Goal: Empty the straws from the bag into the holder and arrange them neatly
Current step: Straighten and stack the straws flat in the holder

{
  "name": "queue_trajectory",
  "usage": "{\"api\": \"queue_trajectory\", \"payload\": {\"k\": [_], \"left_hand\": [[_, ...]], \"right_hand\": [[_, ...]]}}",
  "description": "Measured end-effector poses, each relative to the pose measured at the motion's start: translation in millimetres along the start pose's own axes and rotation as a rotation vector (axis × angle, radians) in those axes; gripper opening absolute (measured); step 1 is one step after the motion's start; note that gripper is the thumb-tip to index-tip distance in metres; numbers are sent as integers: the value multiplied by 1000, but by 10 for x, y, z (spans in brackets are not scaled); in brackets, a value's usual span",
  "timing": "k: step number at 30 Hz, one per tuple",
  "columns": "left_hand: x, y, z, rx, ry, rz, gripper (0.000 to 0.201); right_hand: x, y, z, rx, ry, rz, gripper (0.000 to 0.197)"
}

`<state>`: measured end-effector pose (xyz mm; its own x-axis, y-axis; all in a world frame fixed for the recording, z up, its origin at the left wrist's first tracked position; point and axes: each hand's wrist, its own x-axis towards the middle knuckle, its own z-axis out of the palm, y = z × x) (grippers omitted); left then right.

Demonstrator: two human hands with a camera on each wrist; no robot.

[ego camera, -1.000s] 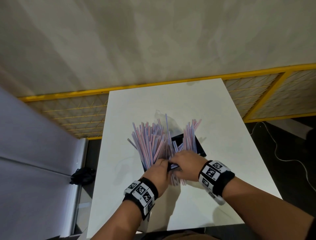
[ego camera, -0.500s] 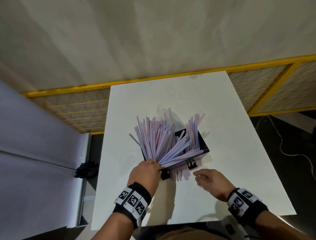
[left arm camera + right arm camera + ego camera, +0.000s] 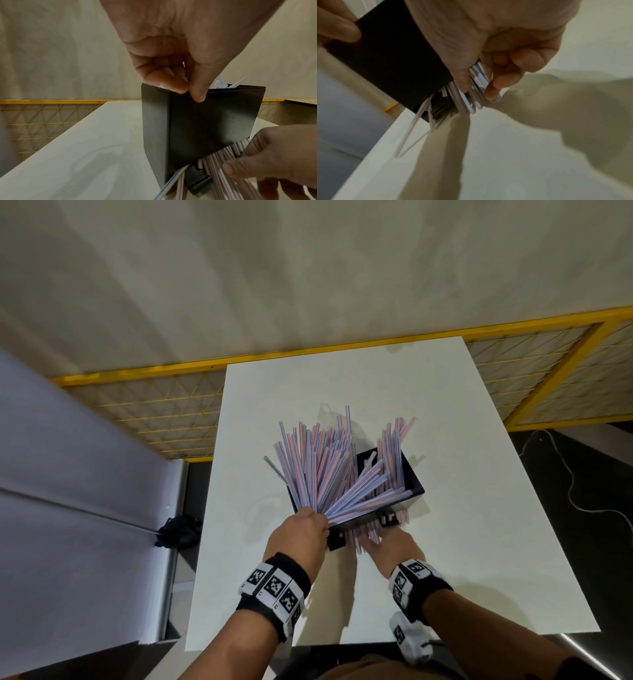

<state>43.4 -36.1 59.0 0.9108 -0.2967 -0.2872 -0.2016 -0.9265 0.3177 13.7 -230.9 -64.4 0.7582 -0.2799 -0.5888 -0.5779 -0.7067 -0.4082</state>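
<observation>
— Where are the straws (image 3: 329, 470) pointing?
— Fanned up and away from the black holder (image 3: 412, 481) on the table (image 3: 445, 542); left hand (image 3: 301, 537) pinches its near rim.
— Right hand (image 3: 394, 546)?
— Curled round straw ends under the holder, fingertips hidden

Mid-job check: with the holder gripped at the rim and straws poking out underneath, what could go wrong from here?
1. The left hand only pinches the holder at its top rim, so it may tip or slip while the right hand tugs below.
2. The straws fan out unevenly above the rim and some lie across it; a jolt might spill them onto the table.
3. Straw ends gripped under the holder may bend or kink.
</observation>
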Motion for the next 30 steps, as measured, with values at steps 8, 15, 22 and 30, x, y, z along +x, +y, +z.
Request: {"api": "queue_trajectory", "payload": {"k": [8,15,22,30], "left_hand": [[28,31,-8,38,2,-2,17],[33,41,11,116,22,-5,19],[54,32,14,85,36,-18,18],[75,-1,14,85,34,4,18]], "right_hand": [[108,-24,104,318,56,70,20],[216,65,3,245,35,13,19],[133,373,-12,-2,-43,-58,28],[-24,390,7,-100,95,-78,40]]}}
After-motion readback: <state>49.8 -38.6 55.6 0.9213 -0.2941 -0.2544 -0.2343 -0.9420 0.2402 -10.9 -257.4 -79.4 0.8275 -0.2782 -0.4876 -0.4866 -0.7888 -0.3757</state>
